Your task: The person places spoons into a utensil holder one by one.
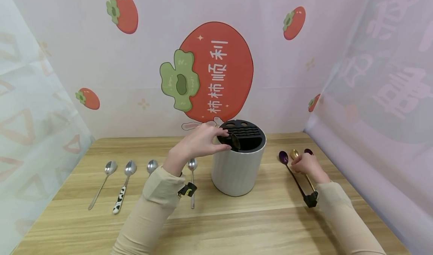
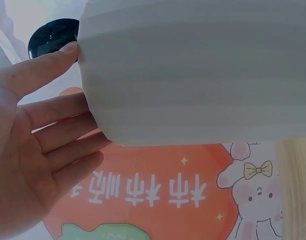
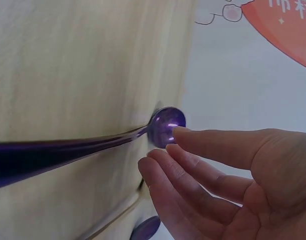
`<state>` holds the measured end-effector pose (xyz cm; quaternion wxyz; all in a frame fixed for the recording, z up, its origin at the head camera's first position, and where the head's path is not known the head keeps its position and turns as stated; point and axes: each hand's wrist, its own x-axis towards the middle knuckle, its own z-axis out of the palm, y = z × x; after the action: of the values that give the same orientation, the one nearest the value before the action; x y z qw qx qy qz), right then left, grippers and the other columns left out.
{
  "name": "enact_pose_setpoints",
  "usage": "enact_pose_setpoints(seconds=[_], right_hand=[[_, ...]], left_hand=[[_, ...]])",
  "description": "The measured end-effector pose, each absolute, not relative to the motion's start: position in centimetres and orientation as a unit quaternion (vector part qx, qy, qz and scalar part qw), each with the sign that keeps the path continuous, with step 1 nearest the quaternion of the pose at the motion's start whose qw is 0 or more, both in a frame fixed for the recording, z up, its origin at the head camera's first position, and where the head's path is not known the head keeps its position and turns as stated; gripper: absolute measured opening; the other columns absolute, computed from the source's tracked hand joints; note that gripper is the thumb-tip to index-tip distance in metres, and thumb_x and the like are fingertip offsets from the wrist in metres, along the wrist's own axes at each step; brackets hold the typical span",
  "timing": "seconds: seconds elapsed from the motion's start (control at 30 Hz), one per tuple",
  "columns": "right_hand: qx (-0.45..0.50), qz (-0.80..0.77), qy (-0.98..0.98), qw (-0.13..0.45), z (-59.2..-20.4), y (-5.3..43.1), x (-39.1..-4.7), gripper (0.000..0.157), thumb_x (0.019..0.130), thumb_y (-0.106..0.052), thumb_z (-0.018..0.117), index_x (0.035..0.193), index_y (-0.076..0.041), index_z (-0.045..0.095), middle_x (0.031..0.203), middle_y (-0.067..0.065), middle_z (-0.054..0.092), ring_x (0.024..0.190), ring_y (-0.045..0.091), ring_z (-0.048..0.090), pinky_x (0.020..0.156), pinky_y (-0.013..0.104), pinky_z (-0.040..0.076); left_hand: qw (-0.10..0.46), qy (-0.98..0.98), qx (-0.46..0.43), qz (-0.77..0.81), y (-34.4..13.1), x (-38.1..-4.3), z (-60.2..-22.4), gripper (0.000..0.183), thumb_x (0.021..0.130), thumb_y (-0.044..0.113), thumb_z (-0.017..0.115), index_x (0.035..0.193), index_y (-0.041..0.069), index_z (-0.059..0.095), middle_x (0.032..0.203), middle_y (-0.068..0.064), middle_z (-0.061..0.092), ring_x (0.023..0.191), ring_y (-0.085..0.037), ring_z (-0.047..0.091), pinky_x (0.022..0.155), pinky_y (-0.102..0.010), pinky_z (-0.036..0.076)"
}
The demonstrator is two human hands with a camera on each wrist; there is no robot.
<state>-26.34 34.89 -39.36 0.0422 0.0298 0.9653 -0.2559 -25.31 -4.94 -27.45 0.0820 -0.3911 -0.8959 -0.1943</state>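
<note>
Purple spoon (image 1: 283, 157), black-topped white holder (image 1: 236, 176)

A: How are the purple spoon (image 1: 283, 157) and gold spoon (image 1: 295, 154) at right finished?
B: Glossy metal — the leftmost silver spoon (image 1: 110, 167) too.
A: And the cow-print handle (image 1: 119, 200)?
B: Smooth, shiny; plastic or ceramic, I can't tell.
A: The utensil holder (image 1: 233, 176)?
B: Matt, ribbed white wall (image 1: 236, 164) — smooth black plastic-looking lid (image 1: 245, 132).
A: Around it?
B: Smooth, grained wood tabletop (image 1: 236, 228), printed cloth backdrop (image 1: 270, 104) at the far side, matt cloth sleeves (image 1: 143, 221).
</note>
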Motion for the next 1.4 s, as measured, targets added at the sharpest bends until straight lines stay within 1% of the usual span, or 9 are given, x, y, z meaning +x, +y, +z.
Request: enact_pose_setpoints(seconds=[0.07,0.3,0.57,0.9,1.13,1.4], right_hand=[[0.029,-0.257,0.965,0.045,-39.5,35.0,-26.3,0.023,0.080,-0.011,0.066,0.094,0.007,0.068,0.071,0.006,0.066,0.063,0.015,0.059,0.056,0.027,0.048],[0.036,-0.271,0.960,0.057,-40.2,35.2,-26.4,0.019,0.079,-0.010,0.068,0.088,0.007,0.069,0.071,0.003,0.065,0.061,0.012,0.056,0.055,0.025,0.048],[0.026,-0.252,0.965,0.074,-40.4,35.2,-26.8,0.019,0.080,-0.013,0.072,0.086,0.004,0.071,0.070,0.002,0.069,0.061,0.008,0.060,0.056,0.024,0.049],[0.039,-0.249,0.964,0.081,-40.7,35.1,-27.3,0.017,0.076,-0.013,0.074,0.083,0.003,0.072,0.065,-0.001,0.067,0.060,0.009,0.059,0.057,0.027,0.051],[0.036,-0.234,0.967,0.094,-40.6,35.0,-27.5,0.017,0.077,-0.014,0.073,0.082,0.003,0.073,0.065,-0.003,0.067,0.061,0.010,0.058,0.057,0.026,0.049],[0.069,-0.256,0.956,0.126,-40.5,34.8,-27.6,0.014,0.078,-0.014,0.072,0.075,-0.001,0.070,0.061,-0.003,0.063,0.059,0.010,0.055,0.056,0.025,0.045]], left_hand=[[0.082,-0.896,-0.390,-0.194,-5.0,-25.3,-27.5,0.043,0.084,0.041,0.069,0.117,0.013,0.068,0.116,0.002,0.068,0.110,-0.017,0.056,0.090,-0.032,0.049],[0.080,-0.899,-0.385,-0.194,-5.0,-25.3,-27.5,0.044,0.084,0.042,0.070,0.118,0.014,0.068,0.116,0.003,0.068,0.110,-0.016,0.055,0.089,-0.030,0.050],[0.079,-0.899,-0.384,-0.195,-5.0,-25.3,-27.4,0.043,0.084,0.042,0.070,0.118,0.015,0.068,0.116,0.003,0.068,0.111,-0.016,0.056,0.089,-0.031,0.050],[0.079,-0.899,-0.384,-0.196,-5.0,-25.3,-27.4,0.044,0.083,0.042,0.070,0.117,0.015,0.068,0.116,0.004,0.068,0.112,-0.016,0.055,0.089,-0.031,0.050],[0.081,-0.897,-0.388,-0.197,-4.9,-25.4,-27.5,0.043,0.083,0.042,0.070,0.117,0.015,0.069,0.115,0.003,0.068,0.112,-0.016,0.055,0.090,-0.031,0.049],[0.083,-0.897,-0.386,-0.197,-4.9,-25.4,-27.6,0.041,0.083,0.040,0.070,0.116,0.015,0.069,0.114,0.003,0.069,0.112,-0.016,0.055,0.088,-0.030,0.050]])
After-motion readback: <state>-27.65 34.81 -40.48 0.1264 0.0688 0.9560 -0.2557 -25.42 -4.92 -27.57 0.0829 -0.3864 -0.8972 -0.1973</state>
